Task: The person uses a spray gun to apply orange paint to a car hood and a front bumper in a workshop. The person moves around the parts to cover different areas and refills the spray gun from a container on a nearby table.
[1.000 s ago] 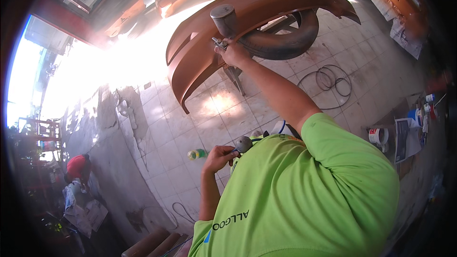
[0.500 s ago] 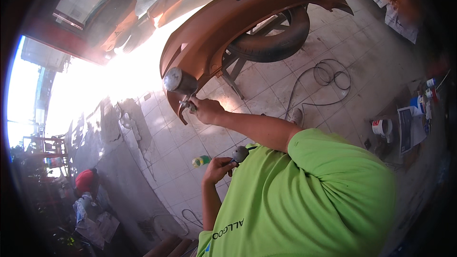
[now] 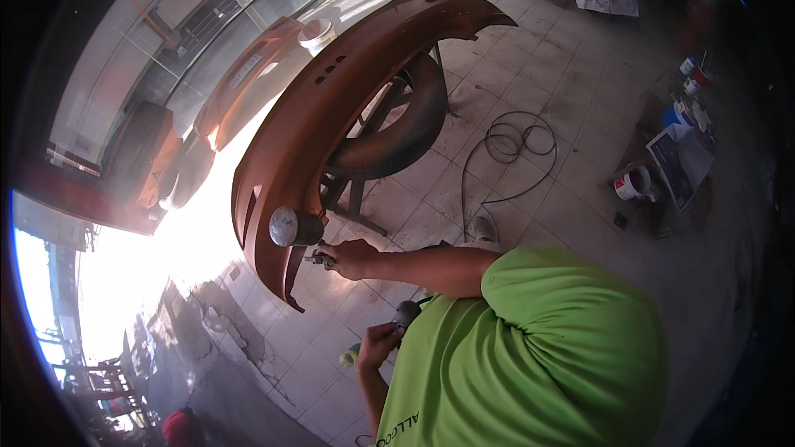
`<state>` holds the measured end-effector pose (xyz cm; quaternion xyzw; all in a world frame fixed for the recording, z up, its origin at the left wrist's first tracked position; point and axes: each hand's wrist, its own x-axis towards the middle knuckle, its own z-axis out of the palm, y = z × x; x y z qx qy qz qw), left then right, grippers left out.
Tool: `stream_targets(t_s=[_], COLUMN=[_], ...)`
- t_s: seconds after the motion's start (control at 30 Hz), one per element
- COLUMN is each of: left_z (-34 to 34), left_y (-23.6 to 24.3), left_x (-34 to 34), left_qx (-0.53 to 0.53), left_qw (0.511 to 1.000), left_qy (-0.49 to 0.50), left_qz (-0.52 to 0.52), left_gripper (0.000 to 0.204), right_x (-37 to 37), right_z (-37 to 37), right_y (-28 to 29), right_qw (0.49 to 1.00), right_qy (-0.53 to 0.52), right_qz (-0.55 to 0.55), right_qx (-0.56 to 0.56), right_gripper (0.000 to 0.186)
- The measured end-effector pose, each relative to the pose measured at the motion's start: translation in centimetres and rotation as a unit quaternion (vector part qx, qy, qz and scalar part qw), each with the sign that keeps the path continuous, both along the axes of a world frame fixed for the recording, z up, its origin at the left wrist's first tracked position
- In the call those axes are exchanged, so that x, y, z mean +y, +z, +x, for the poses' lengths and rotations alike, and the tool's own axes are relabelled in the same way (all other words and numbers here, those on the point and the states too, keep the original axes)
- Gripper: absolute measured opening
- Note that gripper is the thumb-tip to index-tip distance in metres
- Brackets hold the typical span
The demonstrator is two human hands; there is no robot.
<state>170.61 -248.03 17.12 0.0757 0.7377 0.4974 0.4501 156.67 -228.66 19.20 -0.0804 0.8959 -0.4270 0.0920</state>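
My right hand (image 3: 352,259) is closed round a spray gun (image 3: 319,259), its arm stretched out to the left. The gun's silver cup (image 3: 287,227) hides part of the near end of a copper-brown car bumper (image 3: 306,112). This bumper lies across a stand, its long curve running away toward the top. Lower down, close to the green shirt, my left hand (image 3: 378,346) is closed. It grips a grey rounded thing (image 3: 407,312) with a dark hose-like piece behind it; the fingers hide much of it.
A black tyre (image 3: 402,145) rests on the stand (image 3: 356,199) beneath the bumper. A thin hose (image 3: 489,136) lies coiled on the tiled floor. White tub (image 3: 633,183) and papers stand right; a green bottle (image 3: 349,356) lies near my left hand. More bumpers (image 3: 248,70) stand far left.
The view has swung, so the bumper, gun and floor things sit lower, the bumper also farther left. Both hands keep their grips; the gun stays by the bumper's near end.
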Motion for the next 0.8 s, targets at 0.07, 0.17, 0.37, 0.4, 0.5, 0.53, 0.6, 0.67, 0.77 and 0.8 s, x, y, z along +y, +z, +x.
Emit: stream_targets(t_s=[0.07, 0.17, 0.37, 0.4, 0.5, 0.53, 0.6, 0.67, 0.77, 0.8], left_z=[-2.3, -5.9, -9.1, -9.4, -9.2, -9.5, -10.4, -11.5, -15.2, -15.7], left_y=[-0.5, 1.0, -5.4, -8.4, -11.7, -13.5, -17.0, -17.2, -17.9, -16.6], left_x=[2.2, 7.2, 17.2, 18.7, 26.5, 28.2, 31.2, 36.5, 44.0, 48.1], left_qx=[-0.013, -0.022, 0.129, 0.196, 0.198, 0.226, 0.298, 0.325, 0.344, 0.294], left_qw=[0.999, 0.992, 0.907, 0.883, 0.912, 0.892, 0.896, 0.868, 0.826, 0.856], left_qy=[-0.049, -0.121, -0.359, -0.386, -0.302, -0.322, -0.261, -0.262, -0.303, -0.283], left_qz=[0.014, -0.034, -0.181, -0.183, -0.194, -0.223, -0.202, -0.268, -0.328, -0.317], left_gripper=[0.026, 0.024, 0.03, 0.033, 0.037, 0.031, 0.027, 0.027, 0.027, 0.03], right_x=[4.9, 12.7, 30.5, 34.0, 43.5, 46.1, 51.6, 56.6, 62.9, 65.1], right_z=[-0.6, -0.8, 3.6, 5.0, 10.1, 12.0, 15.4, 18.4, 20.8, 21.6], right_y=[1.3, 0.4, 3.0, 3.0, 0.8, 0.7, 0.7, -0.1, -0.7, -1.1], right_qw=[0.995, 0.95, 0.921, 0.922, 0.907, 0.905, 0.905, 0.886, 0.859, 0.845], right_qy=[-0.097, -0.28, -0.378, -0.379, -0.409, -0.418, -0.418, -0.449, -0.495, -0.519], right_qz=[0.01, -0.024, -0.049, -0.054, -0.03, -0.022, -0.012, -0.038, -0.066, -0.066], right_qx=[0.026, 0.135, 0.082, 0.051, 0.09, 0.076, 0.082, 0.106, 0.115, 0.114], right_gripper=[0.052, 0.052, 0.051, 0.051, 0.048, 0.048, 0.05, 0.049, 0.047, 0.046])
